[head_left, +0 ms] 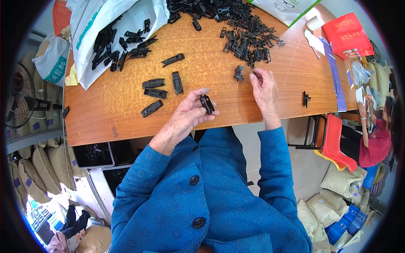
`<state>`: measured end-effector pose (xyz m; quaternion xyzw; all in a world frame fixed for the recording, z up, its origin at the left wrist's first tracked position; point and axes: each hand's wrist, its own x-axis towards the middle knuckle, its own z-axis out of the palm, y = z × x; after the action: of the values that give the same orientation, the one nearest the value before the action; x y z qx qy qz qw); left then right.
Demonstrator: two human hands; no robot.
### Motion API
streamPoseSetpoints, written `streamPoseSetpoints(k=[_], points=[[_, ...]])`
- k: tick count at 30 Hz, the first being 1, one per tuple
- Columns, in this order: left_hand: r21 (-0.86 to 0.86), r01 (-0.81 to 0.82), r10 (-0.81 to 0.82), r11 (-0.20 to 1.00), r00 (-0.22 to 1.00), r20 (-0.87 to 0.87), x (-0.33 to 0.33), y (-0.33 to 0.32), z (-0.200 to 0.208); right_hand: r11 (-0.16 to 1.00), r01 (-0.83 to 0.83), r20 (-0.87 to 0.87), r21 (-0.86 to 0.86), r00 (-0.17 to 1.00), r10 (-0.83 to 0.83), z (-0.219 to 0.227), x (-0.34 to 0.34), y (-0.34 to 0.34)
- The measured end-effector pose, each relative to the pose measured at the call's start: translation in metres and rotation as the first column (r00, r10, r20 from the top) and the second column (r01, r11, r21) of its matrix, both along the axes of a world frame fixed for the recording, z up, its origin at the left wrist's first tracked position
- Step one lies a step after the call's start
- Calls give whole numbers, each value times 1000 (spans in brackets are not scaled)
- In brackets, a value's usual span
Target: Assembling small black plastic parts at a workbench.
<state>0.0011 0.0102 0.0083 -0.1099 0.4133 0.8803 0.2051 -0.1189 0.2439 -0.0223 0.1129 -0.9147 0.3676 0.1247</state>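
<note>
Above the table's near edge, my left hand (185, 114) grips a black plastic clip-like part (206, 104) between thumb and fingers. My right hand (265, 90) is at the near side of a pile of small black parts (247, 42), its thumb and forefinger pinched together. Whatever may be between those fingertips is too small to make out. Just left of them lies a single black part (239, 73). Several longer black parts (154, 93) rest on the wood to the left of my left hand. Another small black part (306, 99) lies to the right.
A white sack (158, 14) spills black parts onto the wooden table (114, 114) at the far left. Red boxes (348, 36) and a paper roll (314, 23) stand far right. Beyond a red chair (337, 143), another person (375, 139) works. A fan (19, 90) is at left.
</note>
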Motion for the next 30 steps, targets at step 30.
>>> streamPoseSetpoints(k=[30], points=[[455, 222, -199, 862, 975, -98, 13, -18, -11, 606, -649, -408, 459, 452, 793, 74, 56, -39]])
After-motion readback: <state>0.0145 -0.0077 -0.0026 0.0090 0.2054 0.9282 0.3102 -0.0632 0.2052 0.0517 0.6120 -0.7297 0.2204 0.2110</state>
